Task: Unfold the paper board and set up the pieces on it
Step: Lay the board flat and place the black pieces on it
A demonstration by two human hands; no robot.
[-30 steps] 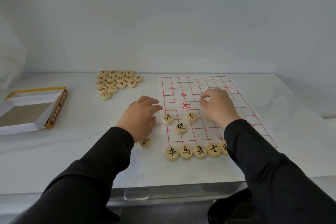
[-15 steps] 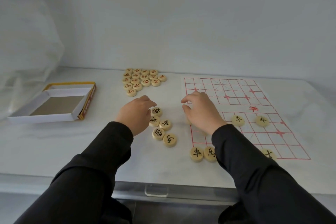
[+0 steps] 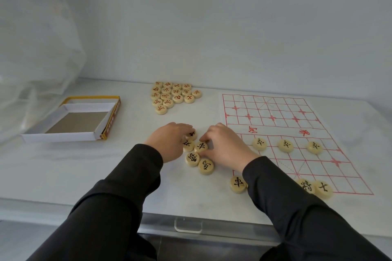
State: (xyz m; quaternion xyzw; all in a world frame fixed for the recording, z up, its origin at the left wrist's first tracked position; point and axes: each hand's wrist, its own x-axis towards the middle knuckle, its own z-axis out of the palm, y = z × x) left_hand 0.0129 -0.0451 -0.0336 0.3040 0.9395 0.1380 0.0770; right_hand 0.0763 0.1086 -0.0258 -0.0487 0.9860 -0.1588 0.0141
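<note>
The paper board (image 3: 273, 110) with its red grid lies unfolded at the right. Three black-lettered pieces (image 3: 285, 145) stand in a row on it, and others (image 3: 238, 184) line its near edge, some hidden by my right sleeve. A loose cluster of black-lettered pieces (image 3: 192, 159) lies just left of the board, between my hands. My right hand (image 3: 228, 147) pinches one of them, the loose piece (image 3: 201, 146), between thumb and fingertips. My left hand (image 3: 167, 142) has its fingers laid over the farthest piece (image 3: 192, 133) of the cluster.
A pile of several red-lettered pieces (image 3: 174, 96) sits at the back, left of the board. An open white and yellow box (image 3: 70, 118) lies at the far left. A clear plastic sheet hangs at the left. The table's front edge runs below my forearms.
My right hand has left the board and moved left to the loose cluster, where it now pinches a piece. My left hand has stayed at the cluster. The view has swung left.
</note>
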